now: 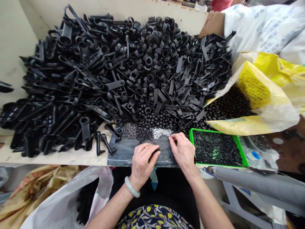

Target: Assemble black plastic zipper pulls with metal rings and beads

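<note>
My left hand (pixel 144 160), with a pale bangle on the wrist, is closed around a small black plastic part (pixel 158 149). Only the round end of that part shows between thumb and fingers; the rest is hidden. My right hand (pixel 183 149) has thumb and forefinger pinched together at the right edge of a heap of small silver metal pins (pixel 162 133). Whatever sits between those fingertips is too small to make out. Left of the pins lie tiny black pieces (pixel 144 135) and a heap of small grey pieces (pixel 129 131). Both hands are over a dark work mat (pixel 124 156).
Black plastic handles (pixel 81 70), ringed caps (pixel 152 60) and flat levers (pixel 183 92) are heaped behind. At right stand a green tray (pixel 243 152) of small black pieces, a yellow-white bag (pixel 267 92) of black balls and a grey tube (pixel 257 181). A white sack (pixel 62 200) hangs lower left.
</note>
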Action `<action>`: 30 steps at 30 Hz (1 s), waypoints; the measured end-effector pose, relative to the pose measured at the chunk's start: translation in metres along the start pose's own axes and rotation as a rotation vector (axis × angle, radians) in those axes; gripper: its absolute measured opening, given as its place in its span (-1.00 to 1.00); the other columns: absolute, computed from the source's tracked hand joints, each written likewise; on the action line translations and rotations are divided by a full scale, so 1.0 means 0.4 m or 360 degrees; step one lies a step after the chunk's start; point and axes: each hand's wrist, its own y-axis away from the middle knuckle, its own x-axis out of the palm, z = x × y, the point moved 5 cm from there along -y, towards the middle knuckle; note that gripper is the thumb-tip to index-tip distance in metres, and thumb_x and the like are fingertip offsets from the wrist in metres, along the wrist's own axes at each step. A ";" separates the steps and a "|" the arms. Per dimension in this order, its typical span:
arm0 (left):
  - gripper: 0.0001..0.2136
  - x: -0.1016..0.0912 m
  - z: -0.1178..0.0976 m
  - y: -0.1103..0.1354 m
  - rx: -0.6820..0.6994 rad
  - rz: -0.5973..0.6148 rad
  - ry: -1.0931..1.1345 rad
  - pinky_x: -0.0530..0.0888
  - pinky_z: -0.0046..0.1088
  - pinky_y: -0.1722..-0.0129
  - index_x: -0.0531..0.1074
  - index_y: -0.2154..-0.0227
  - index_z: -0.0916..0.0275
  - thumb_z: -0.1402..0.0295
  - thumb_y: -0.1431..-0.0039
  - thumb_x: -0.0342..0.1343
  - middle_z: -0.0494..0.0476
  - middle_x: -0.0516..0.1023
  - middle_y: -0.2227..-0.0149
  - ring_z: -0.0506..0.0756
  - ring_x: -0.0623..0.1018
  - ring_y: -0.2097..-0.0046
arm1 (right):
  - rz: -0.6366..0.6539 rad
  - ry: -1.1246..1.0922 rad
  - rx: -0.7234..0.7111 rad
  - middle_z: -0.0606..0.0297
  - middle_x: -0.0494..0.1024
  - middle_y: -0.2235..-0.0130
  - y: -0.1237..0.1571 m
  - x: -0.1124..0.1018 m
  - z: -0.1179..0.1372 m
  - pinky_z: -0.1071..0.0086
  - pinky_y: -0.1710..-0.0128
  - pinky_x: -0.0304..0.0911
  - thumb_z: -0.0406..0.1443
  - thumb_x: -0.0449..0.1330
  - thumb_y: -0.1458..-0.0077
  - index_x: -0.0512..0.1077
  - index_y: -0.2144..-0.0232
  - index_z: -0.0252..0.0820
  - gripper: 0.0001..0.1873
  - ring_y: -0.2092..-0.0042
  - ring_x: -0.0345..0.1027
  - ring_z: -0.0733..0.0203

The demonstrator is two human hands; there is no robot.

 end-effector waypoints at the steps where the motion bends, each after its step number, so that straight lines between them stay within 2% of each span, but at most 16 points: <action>1: -0.80 0.000 0.000 0.001 -0.0003 -0.0002 -0.0003 0.43 -0.21 -0.06 0.55 0.01 0.17 0.43 -0.33 0.24 0.10 0.72 0.12 0.18 0.61 0.03 | 0.0006 -0.0014 -0.0009 0.26 0.59 0.24 0.002 -0.001 -0.001 0.33 0.25 0.21 -0.21 0.10 -0.44 0.52 0.25 -0.12 -0.75 0.25 0.47 0.19; 6: -0.84 -0.001 -0.003 -0.005 -0.0028 0.0013 0.0004 0.44 -0.21 -0.03 0.57 0.06 0.17 0.42 -0.33 0.24 0.08 0.73 0.15 0.17 0.62 0.05 | 0.0128 -0.0314 -0.0038 0.26 0.57 0.19 0.017 -0.013 -0.002 0.33 0.15 0.25 -0.20 0.07 -0.46 0.48 0.19 -0.12 -0.77 0.21 0.46 0.20; 10: -0.87 -0.002 0.000 -0.009 -0.0062 0.0011 0.0033 0.44 -0.21 0.01 0.58 0.09 0.16 0.40 -0.34 0.24 0.08 0.73 0.16 0.17 0.61 0.07 | 0.0372 -0.0675 -0.0055 0.31 0.54 0.25 0.038 -0.023 0.019 0.36 0.23 0.27 -0.17 0.09 -0.45 0.46 0.25 -0.09 -0.77 0.28 0.42 0.23; 15: -0.87 0.001 0.004 -0.006 -0.0090 0.0018 0.0064 0.44 -0.20 0.03 0.58 0.09 0.14 0.39 -0.35 0.23 0.09 0.73 0.16 0.17 0.61 0.06 | 0.0604 -0.0796 -0.0097 0.34 0.54 0.30 0.054 -0.024 0.062 0.38 0.33 0.27 -0.15 0.11 -0.43 0.49 0.28 -0.08 -0.75 0.32 0.40 0.24; 26: -0.88 0.000 0.003 -0.008 -0.0118 0.0046 0.0127 0.40 -0.22 0.02 0.58 0.12 0.14 0.45 -0.35 0.21 0.05 0.72 0.14 0.14 0.58 0.05 | 0.0555 -0.0742 -0.0060 0.31 0.55 0.32 0.039 -0.021 0.109 0.38 0.37 0.26 -0.21 0.14 -0.40 0.47 0.31 -0.10 -0.79 0.33 0.42 0.22; 30: -0.88 0.001 0.002 -0.008 -0.0122 0.0049 0.0114 0.40 -0.18 0.03 0.58 0.11 0.13 0.42 -0.37 0.19 0.07 0.73 0.14 0.17 0.58 0.05 | 0.0416 -0.0779 -0.0001 0.33 0.57 0.33 0.069 -0.041 0.108 0.38 0.39 0.30 -0.17 0.16 -0.39 0.48 0.21 -0.07 -0.84 0.40 0.40 0.24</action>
